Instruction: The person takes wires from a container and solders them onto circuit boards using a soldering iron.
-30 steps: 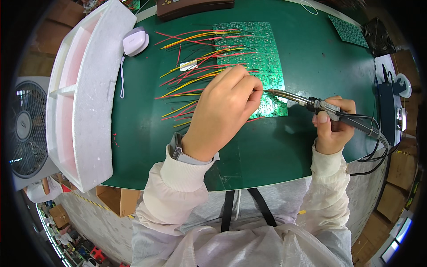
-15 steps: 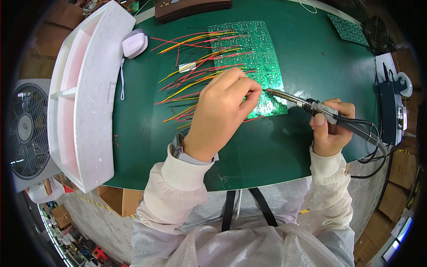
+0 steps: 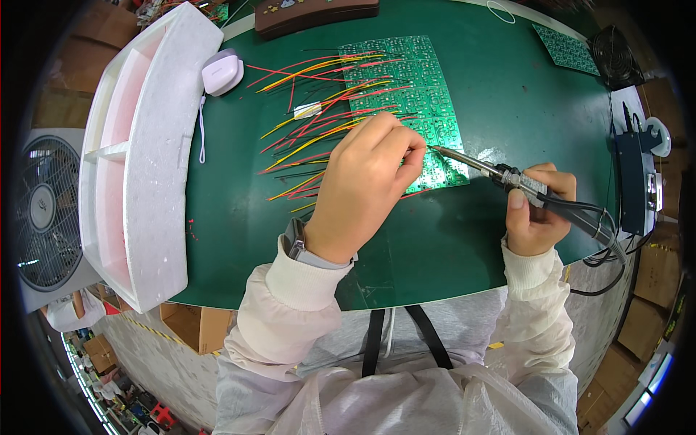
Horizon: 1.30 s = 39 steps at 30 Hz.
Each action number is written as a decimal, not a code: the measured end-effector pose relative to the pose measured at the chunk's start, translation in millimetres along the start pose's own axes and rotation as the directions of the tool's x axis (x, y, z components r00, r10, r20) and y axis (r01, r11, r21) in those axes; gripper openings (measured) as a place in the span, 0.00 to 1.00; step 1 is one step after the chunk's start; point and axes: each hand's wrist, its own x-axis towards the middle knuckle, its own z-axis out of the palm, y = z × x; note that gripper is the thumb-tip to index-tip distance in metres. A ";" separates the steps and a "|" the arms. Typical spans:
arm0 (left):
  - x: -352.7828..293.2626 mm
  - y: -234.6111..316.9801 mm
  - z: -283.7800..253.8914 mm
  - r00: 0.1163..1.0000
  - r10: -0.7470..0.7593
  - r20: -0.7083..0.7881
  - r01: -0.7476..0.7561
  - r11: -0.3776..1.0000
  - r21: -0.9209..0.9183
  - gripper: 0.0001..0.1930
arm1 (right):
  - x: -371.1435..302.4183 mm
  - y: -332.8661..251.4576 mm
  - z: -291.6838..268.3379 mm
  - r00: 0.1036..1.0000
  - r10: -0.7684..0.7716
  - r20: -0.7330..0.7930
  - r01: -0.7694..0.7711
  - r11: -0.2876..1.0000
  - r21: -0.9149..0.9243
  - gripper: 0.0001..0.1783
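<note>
A green circuit board panel (image 3: 444, 109) lies on the table with several red, yellow and black wires (image 3: 304, 139) fanning out from its left side. Over its lower part, my left hand (image 3: 370, 185) pinches thumb and forefinger together on a thin dark wire, most of it hidden behind the hand. My right hand (image 3: 538, 214) grips a soldering iron (image 3: 523, 181) by its handle, pen-like, from the right. The iron's tip points left and sits just beside my left fingertips, close over the board. Whether it touches the wire or a pad I cannot tell.
A white foam tray (image 3: 156, 167) with compartments stands at the left, beside a lilac case (image 3: 222, 75) with a strap. A brown case (image 3: 315, 16) lies at the back. Another board (image 3: 567, 49), a small black fan (image 3: 616, 56) and a dark soldering station (image 3: 638, 181) stand at the right.
My left hand has shifted very slightly to the right, still pinching. The soldering iron's handle has dropped a little, with its tip staying by the left fingertips.
</note>
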 end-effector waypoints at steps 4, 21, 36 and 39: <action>-0.2 0.8 0.7 1.000 0.005 -0.007 -0.005 1.000 0.010 0.07 | 1.2 -1.2 0.1 1.000 -0.018 -0.002 0.017 0.999 -0.038 0.14; 0.6 3.2 1.9 0.995 0.089 -0.045 -0.086 0.994 0.064 0.08 | -0.7 -1.0 -1.1 0.999 0.015 -0.047 -0.015 1.000 0.018 0.14; 1.7 4.5 0.4 0.995 0.096 -0.030 -0.093 0.992 0.090 0.07 | 0.7 -2.7 0.7 0.991 0.124 -0.050 -0.122 0.991 0.050 0.13; 1.8 5.3 1.8 0.996 0.082 -0.031 -0.079 0.994 0.072 0.07 | 1.0 -1.3 -2.2 0.989 0.121 -0.086 -0.114 0.990 0.077 0.13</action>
